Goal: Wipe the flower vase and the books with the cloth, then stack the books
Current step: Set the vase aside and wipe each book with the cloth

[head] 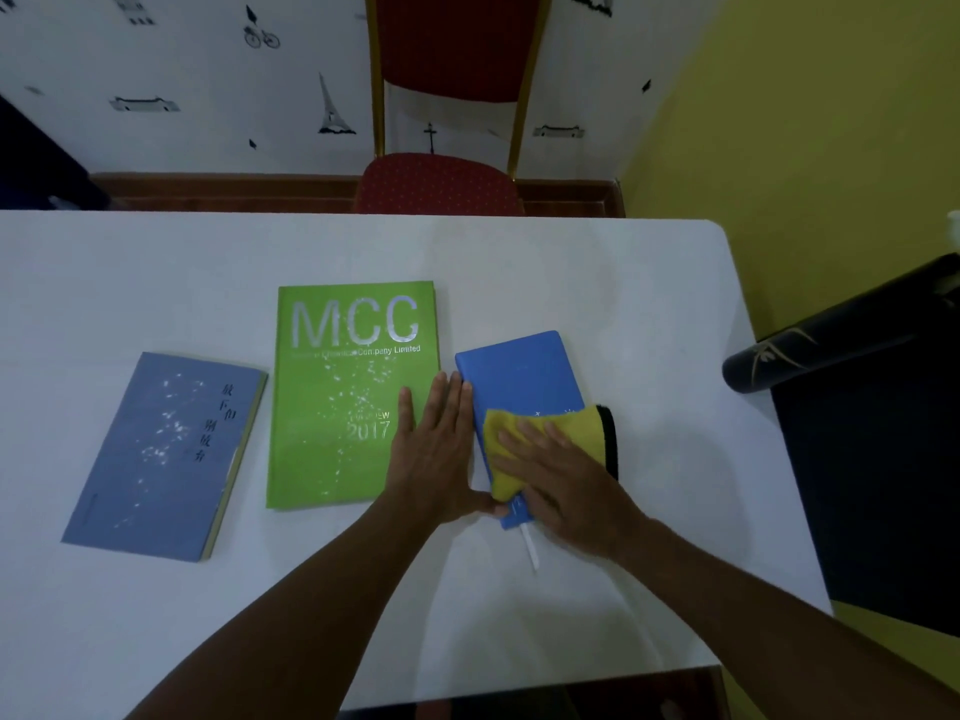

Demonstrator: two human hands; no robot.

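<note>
Three books lie side by side on the white table. A grey-blue book is at the left, a green MCC book in the middle, both speckled with white bits. A small bright blue book lies at the right. My right hand presses a yellow cloth flat on the blue book's near half. My left hand lies flat, fingers together, against that book's left edge and over the green book's corner. No flower vase shows on the table.
A red chair stands behind the table's far edge. A dark tube with a leaf pattern lies on a dark surface off the table's right edge. A white ribbon trails from the blue book.
</note>
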